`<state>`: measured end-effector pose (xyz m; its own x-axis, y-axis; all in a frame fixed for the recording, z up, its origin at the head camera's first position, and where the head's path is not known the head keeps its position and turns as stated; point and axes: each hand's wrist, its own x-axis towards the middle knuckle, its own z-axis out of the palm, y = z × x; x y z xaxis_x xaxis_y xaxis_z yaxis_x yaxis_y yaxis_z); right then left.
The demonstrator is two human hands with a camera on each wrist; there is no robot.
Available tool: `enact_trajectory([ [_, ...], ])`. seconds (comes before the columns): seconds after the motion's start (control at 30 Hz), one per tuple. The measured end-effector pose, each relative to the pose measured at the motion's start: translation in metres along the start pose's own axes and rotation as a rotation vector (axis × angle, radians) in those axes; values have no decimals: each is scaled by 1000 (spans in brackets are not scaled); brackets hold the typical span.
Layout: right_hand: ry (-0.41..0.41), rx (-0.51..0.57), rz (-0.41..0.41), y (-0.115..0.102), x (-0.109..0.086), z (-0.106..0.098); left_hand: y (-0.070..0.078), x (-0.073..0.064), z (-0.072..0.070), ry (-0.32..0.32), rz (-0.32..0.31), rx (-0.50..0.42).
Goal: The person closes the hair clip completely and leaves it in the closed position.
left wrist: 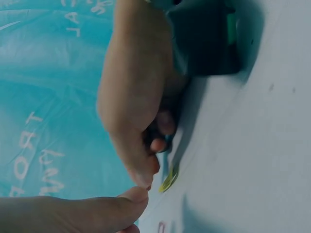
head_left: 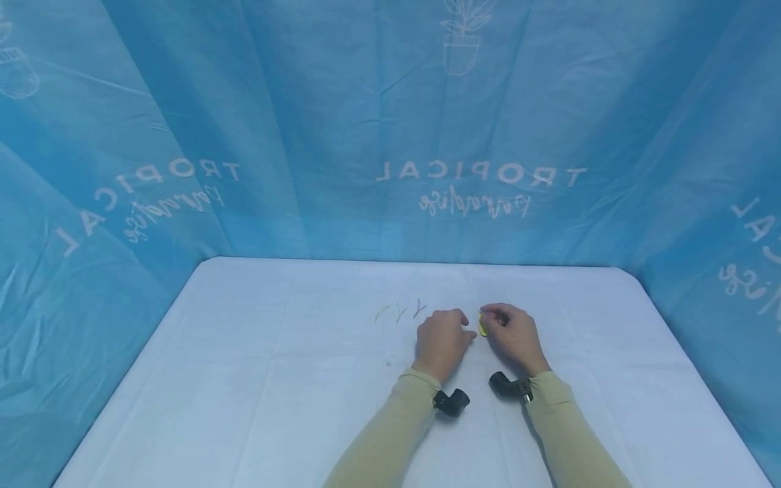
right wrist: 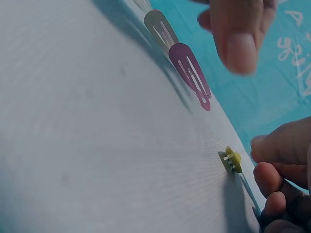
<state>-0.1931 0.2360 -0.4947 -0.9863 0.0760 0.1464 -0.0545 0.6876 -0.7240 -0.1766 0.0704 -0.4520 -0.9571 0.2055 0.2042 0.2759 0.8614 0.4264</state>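
A small yellow hair clip [head_left: 483, 327] is on the white table between my two hands, partly covered by the right fingers in the head view. In the right wrist view this clip [right wrist: 233, 160] sits apart from the fingers beside it. My right hand [head_left: 512, 337] is bent over it, its fingers loosely curled. My left hand [head_left: 444, 344] hovers just left of it, thumb toward the clip, holding nothing visible. Left of that hand stand a purple snap hair clip [right wrist: 188, 68], a grey one [right wrist: 160, 28] and a yellow-green one [head_left: 382, 312], in a row.
The white-covered table [head_left: 293, 407] has rounded far corners. A blue printed curtain [head_left: 342, 135] encloses its back and sides. Each wrist carries a black camera mount [head_left: 453, 402] close to the tabletop.
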Motion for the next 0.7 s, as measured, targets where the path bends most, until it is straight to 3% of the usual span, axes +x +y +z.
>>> enact_trajectory([
  [0.3,-16,40,3,-3,-1,0,-15,-6,-13,8,-54,-38],
  [0.7,-50,-16,-97,-17,-4,0,-32,-10,-17,19,-58,-100],
])
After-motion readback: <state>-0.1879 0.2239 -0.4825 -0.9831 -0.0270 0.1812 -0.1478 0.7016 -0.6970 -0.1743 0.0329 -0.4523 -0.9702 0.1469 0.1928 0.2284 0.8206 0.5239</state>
